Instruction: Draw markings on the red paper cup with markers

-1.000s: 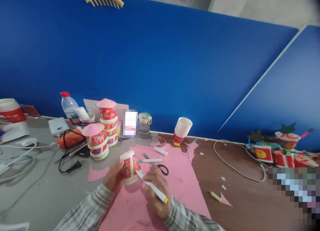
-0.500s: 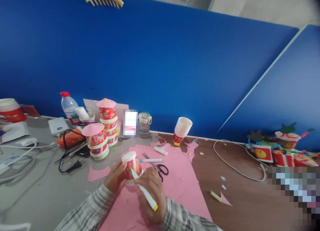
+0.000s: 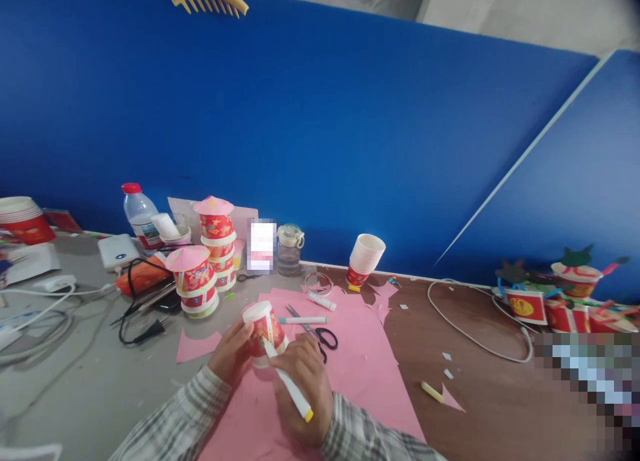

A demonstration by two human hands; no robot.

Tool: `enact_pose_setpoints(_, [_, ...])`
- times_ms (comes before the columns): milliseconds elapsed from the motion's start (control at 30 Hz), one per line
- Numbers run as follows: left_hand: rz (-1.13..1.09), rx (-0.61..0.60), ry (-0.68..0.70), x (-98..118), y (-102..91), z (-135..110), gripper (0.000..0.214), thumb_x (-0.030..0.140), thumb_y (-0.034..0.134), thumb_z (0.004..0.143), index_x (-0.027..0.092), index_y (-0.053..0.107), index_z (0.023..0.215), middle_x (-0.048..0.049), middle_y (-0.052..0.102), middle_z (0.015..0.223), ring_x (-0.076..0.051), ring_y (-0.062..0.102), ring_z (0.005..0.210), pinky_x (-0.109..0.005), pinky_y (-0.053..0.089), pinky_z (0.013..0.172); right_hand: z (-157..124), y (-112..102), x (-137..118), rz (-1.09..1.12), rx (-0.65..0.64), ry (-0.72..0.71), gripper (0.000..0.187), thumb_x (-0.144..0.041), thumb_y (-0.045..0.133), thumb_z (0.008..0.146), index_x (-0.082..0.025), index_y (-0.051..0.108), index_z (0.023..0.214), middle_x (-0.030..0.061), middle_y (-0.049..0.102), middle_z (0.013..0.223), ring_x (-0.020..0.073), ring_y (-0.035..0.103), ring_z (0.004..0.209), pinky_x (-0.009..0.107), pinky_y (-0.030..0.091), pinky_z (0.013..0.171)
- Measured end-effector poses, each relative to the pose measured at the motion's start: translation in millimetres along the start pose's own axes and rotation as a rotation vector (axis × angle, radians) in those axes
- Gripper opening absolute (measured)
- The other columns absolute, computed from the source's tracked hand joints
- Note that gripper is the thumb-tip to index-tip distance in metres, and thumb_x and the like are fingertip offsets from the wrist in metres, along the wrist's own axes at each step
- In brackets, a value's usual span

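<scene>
A red and white patterned paper cup stands upside down, slightly tilted, over the pink paper. Fingers of my left hand are closed around its left side. In my right hand is a white marker with a yellow end; its tip touches or nearly touches the cup's printed side. Just beyond the right hand lie black-handled scissors, partly covered by the fingers. A second marker, white with a teal end, crosses the scissor blades. Behind it lies a white glue stick.
Decorated cup towers with pink cone tops stand at left, near a plastic bottle and a black plug cable. A water bottle and stacked paper cups line the blue partition. Decorated cups sit far right.
The marker in my right hand has shifted very slightly against the cup. Otherwise the hands and objects stay in nearly the same places.
</scene>
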State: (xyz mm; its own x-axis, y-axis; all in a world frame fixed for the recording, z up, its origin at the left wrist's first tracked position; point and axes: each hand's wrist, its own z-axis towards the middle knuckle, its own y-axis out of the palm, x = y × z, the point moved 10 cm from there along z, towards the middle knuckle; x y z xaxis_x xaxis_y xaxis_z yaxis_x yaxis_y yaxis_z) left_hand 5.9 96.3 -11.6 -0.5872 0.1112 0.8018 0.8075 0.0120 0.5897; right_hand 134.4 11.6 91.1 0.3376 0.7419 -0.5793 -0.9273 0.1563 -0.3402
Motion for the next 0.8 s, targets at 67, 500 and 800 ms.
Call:
enact_pose_setpoints(67, [-0.01,0.002,-0.001,0,-1.6,1,0.055,0.048,0.075,0.048,0.018,0.058,0.092,-0.0061,0.067,0.072,-0.023,0.062,0.063,-0.033,0.049,0.054,-3,3,2,0.013,-0.046,-0.01,0.032,-0.017,0.056,0.068,-0.031,0.057,0.096,0.0009,0.066,0.075,0.0263,0.059,0.065,0.048,0.044,0.073])
enact_pose_setpoints(500, [-0.089,0.062,0.002,4,-8.5,4,0.053,0.05,0.074,0.048,0.017,0.059,0.087,-0.0076,0.068,0.076,-0.026,0.062,0.069,-0.039,0.05,0.062,0,-9,10,-0.049,0.029,0.05,0.014,-0.019,0.055,0.07,-0.026,0.06,0.081,-0.0009,0.06,0.064,0.0225,0.057,0.06,0.045,0.042,0.075])
enact_pose_setpoints(800, [-0.102,0.078,-0.019,1,-11.7,5,0.057,0.05,0.074,0.048,0.016,0.058,0.09,-0.0086,0.068,0.078,-0.028,0.061,0.071,-0.043,0.049,0.064,-3,-12,19,-0.027,0.031,0.079,0.012,-0.018,0.054,0.07,-0.024,0.06,0.079,0.0003,0.059,0.065,0.0232,0.056,0.061,0.044,0.043,0.073])
